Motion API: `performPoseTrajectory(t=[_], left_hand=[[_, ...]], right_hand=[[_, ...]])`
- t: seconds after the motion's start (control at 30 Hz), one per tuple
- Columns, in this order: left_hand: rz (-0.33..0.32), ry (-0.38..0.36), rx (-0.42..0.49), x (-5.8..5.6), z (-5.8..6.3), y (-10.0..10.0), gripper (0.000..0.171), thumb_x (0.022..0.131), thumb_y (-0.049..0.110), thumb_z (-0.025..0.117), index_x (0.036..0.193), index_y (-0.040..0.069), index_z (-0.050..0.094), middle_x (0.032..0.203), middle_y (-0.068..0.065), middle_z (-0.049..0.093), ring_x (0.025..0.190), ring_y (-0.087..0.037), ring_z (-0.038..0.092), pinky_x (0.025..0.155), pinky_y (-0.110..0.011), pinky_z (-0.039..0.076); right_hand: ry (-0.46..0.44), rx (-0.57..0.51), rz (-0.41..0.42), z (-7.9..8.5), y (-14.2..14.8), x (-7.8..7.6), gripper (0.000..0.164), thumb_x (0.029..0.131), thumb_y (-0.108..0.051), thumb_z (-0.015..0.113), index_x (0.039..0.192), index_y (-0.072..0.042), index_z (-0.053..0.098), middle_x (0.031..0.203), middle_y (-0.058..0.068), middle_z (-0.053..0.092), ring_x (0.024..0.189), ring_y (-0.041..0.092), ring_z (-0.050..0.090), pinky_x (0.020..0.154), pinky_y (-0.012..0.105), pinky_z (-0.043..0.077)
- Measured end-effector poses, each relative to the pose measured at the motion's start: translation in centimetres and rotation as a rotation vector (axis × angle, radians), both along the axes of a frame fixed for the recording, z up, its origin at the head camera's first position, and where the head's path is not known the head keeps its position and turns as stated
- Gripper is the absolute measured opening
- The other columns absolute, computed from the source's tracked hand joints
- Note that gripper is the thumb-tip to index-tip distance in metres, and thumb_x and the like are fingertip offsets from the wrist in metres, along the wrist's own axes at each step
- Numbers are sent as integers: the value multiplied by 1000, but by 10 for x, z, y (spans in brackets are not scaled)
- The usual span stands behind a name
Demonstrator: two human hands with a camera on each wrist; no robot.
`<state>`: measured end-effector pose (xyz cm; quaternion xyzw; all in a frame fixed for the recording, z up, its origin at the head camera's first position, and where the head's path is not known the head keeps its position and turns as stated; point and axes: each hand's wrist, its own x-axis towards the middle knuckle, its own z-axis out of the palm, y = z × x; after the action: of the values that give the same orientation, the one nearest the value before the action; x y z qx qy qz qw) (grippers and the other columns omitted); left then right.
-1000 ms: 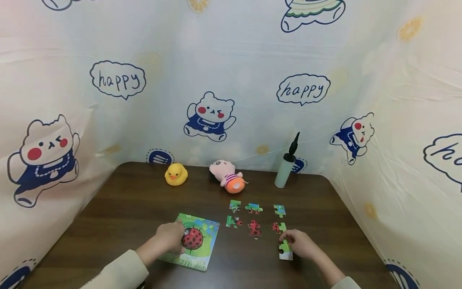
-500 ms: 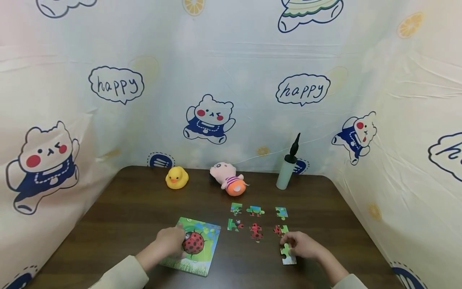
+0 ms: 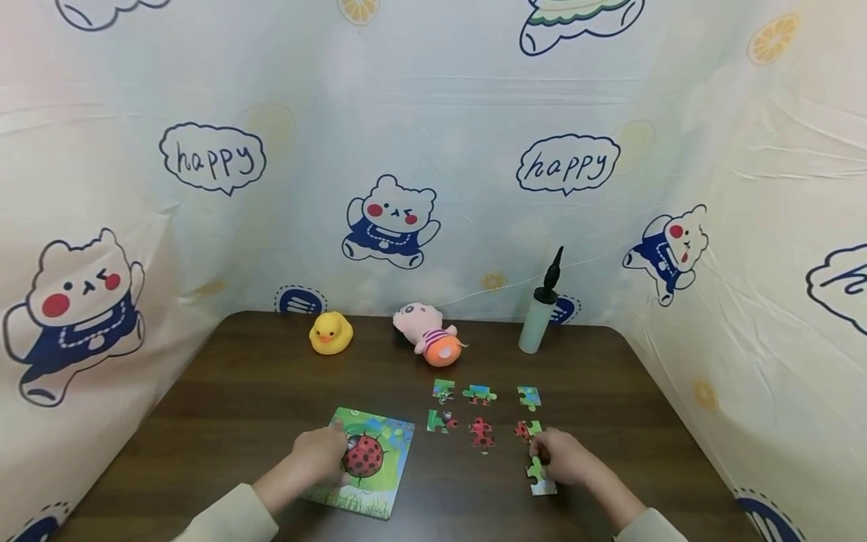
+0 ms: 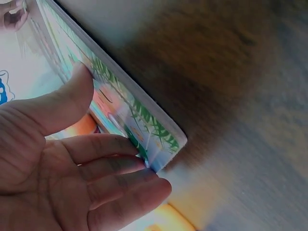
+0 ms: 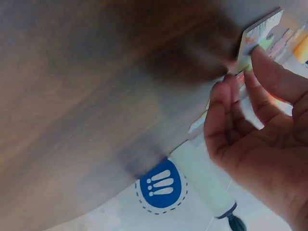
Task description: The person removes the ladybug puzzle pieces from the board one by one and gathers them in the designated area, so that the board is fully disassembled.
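Note:
My left hand point(image 3: 318, 454) rests over the left side of a square ladybug puzzle board point(image 3: 382, 482). In the left wrist view, the thumb lies on the board's printed face and the other fingers point(image 4: 113, 147) extend fairly straight at its edge. On the right, my right hand point(image 3: 567, 455) pinches a green and white corner puzzle piece point(image 3: 539, 482) between thumb and fingertips, low at the table. The right wrist view shows curled fingers at this piece point(image 5: 260, 31), partly covering it. A red and green piece point(image 3: 527, 430) lies just beyond the fingertips.
Several other puzzle pieces lie between board and right hand, including a red spotted one point(image 3: 482, 432). Along the back of the brown table point(image 3: 223, 406) are a yellow rubber duck point(image 3: 331, 333), a pink plush toy point(image 3: 430, 335) and a pale green hand pump point(image 3: 537, 324).
My right hand's fingers have shifted slightly at the corner piece, which stays in about the same place. The left hand keeps its place on the board. The head view has tilted a little.

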<state>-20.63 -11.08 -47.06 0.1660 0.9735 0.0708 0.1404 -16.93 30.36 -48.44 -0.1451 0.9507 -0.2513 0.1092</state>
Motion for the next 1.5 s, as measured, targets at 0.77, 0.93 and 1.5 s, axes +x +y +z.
performPoseTrajectory(t=[0.77,0.93,1.5], left_hand=[[29,-99,-6,0,14,-21,61,68,22,82,126,16,63,141,-21,43,137,-43,23,69,-52,47],[64,-128,20,4,14,-25,64,66,22,84,126,15,63,146,-24,34,140,-41,13,97,-60,34],[0,-73,-20,1,9,-25,56,68,21,82,121,16,66,141,-19,45,139,-42,15,105,-62,20]], right_hand=[[371,259,35,23,-136,7,7,82,-29,67,86,-23,68,84,-5,55,75,16,47,63,33,31],[359,276,102,25,-169,4,9,83,-29,64,87,-23,71,88,-4,59,78,16,49,64,32,33],[202,532,239,7,-269,-11,49,73,-66,65,100,-26,71,104,-4,60,96,14,54,86,35,45]])
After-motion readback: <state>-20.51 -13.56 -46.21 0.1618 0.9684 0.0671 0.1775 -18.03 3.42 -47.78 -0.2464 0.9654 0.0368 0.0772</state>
